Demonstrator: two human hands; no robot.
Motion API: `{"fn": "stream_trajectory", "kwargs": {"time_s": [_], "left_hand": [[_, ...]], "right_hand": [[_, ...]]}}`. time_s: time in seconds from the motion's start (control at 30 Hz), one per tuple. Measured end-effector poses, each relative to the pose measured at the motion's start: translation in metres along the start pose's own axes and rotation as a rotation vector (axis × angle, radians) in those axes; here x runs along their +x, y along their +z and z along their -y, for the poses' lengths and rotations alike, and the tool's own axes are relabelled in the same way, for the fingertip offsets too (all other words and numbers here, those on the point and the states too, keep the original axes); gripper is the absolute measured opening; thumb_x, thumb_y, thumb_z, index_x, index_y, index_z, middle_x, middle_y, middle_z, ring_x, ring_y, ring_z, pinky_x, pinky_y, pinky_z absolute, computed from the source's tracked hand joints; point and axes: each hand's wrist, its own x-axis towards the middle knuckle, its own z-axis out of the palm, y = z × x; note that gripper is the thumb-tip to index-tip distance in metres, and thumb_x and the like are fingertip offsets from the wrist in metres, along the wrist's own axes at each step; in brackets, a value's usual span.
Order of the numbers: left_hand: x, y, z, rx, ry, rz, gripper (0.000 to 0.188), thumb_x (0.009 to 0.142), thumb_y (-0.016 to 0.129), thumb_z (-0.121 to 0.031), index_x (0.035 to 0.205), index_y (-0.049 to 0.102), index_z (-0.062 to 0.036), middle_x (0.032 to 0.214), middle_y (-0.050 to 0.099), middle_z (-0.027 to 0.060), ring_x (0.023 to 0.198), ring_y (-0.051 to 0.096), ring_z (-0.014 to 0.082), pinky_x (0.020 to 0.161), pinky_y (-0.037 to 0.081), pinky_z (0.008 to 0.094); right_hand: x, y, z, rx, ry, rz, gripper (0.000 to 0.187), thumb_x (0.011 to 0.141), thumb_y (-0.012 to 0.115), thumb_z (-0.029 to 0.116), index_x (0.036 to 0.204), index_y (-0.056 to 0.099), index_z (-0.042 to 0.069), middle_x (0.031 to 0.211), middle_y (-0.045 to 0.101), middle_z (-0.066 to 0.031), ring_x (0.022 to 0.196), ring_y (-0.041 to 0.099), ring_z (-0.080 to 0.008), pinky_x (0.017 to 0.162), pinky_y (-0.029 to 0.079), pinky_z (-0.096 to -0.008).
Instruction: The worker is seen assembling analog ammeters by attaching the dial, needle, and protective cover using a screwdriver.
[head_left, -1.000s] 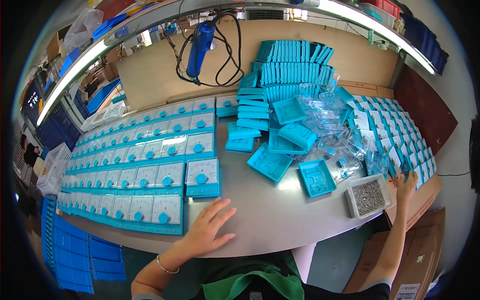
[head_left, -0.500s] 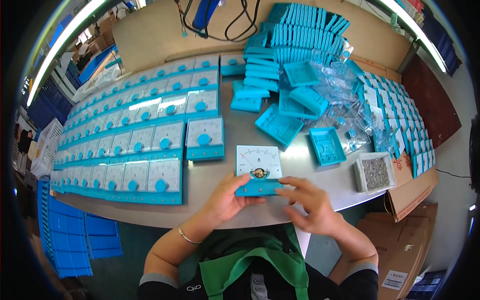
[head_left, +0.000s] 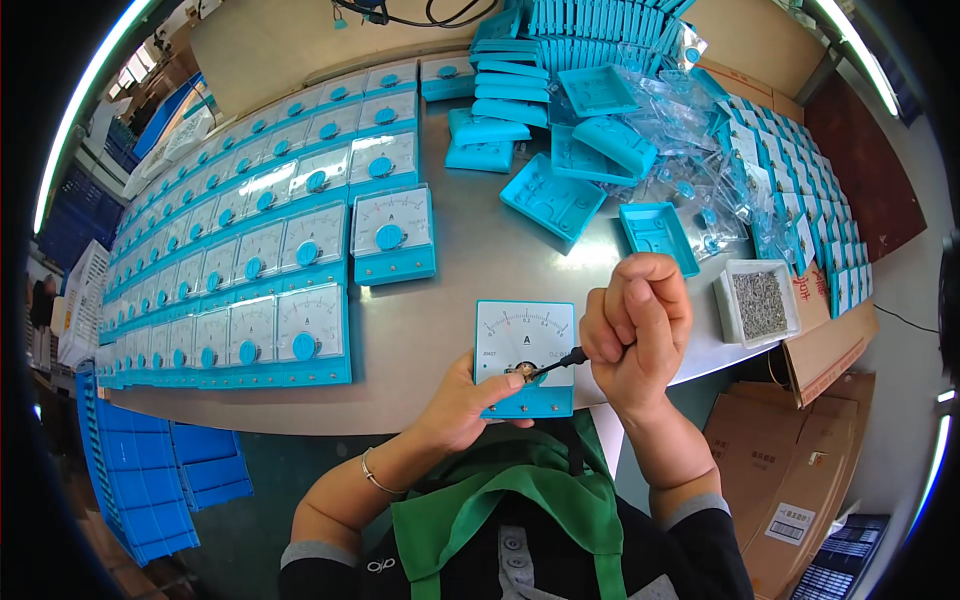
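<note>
Since half a second ago, the right hand (head_left: pixel 645 325) has curled from loosely spread fingers into a fist around a dark tool (head_left: pixel 573 357), whose tip now reaches the lower middle of the meter (head_left: pixel 526 320). Pinching that meter by its lower left corner, thumb on top, the left hand (head_left: pixel 460 405) holds it at the table's (head_left: pixel 400 330) near edge, while a tub (head_left: pixel 770 338) of small metal pieces sits by the right edge.

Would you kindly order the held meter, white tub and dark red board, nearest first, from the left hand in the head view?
1. Held meter, in the left hand.
2. White tub, right side.
3. Dark red board, upper right.
</note>
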Motion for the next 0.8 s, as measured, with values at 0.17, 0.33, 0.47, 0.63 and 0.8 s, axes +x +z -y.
{"fn": "stream_trajectory", "kwargs": {"time_s": [0.17,0.33,0.47,0.63,0.8], "left_hand": [[0.001,0.002,0.001,0.082,-0.012,0.062,0.038,0.084,0.062,-0.012,0.118,0.048,-0.0030,0.107,0.058,0.0086,0.088,0.062,0.0208,0.061,0.058,0.0360],[0.004,0.007,0.004,0.116,-0.028,0.066,0.038,0.084,0.061,-0.012,0.118,0.049,-0.0033,0.106,0.058,0.0077,0.087,0.061,0.0196,0.061,0.057,0.0358],[0.005,0.014,0.006,0.134,-0.050,0.078,0.036,0.085,0.061,-0.012,0.116,0.049,-0.0019,0.104,0.058,0.0076,0.086,0.061,0.0181,0.064,0.057,0.0347],[0.000,0.012,0.007,0.444,0.043,0.173,0.032,0.087,0.061,-0.014,0.113,0.050,0.0008,0.102,0.058,0.0087,0.084,0.060,0.0160,0.067,0.056,0.0331],[-0.005,0.005,0.005,0.495,0.118,0.137,0.035,0.087,0.062,-0.016,0.114,0.049,0.0018,0.101,0.059,0.0097,0.083,0.061,0.0167,0.067,0.056,0.0319]], "right_hand": [[-0.004,-0.009,0.009,0.002,0.028,0.111,0.017,0.095,0.043,0.010,0.103,0.053,-0.001,0.053,0.033,0.0030,0.042,0.028,-0.0048,0.038,0.025,-0.0215],[-0.008,-0.011,0.014,-0.008,0.025,0.101,0.018,0.095,0.043,0.010,0.104,0.053,-0.003,0.053,0.033,0.0035,0.041,0.027,-0.0043,0.038,0.024,-0.0213],[-0.010,-0.015,0.015,-0.109,0.027,0.125,0.015,0.094,0.043,0.011,0.100,0.052,0.000,0.053,0.030,0.0036,0.040,0.026,-0.0047,0.035,0.023,-0.0211],[0.013,-0.034,0.013,0.140,0.430,-0.129,0.017,0.094,0.043,0.010,0.104,0.053,0.001,0.059,0.033,0.0027,0.043,0.027,-0.0051,0.037,0.022,-0.0218],[0.005,-0.034,0.031,0.146,0.278,-0.128,0.020,0.093,0.048,0.015,0.104,0.054,0.001,0.065,0.041,0.0010,0.044,0.030,-0.0039,0.037,0.022,-0.0197]]}}
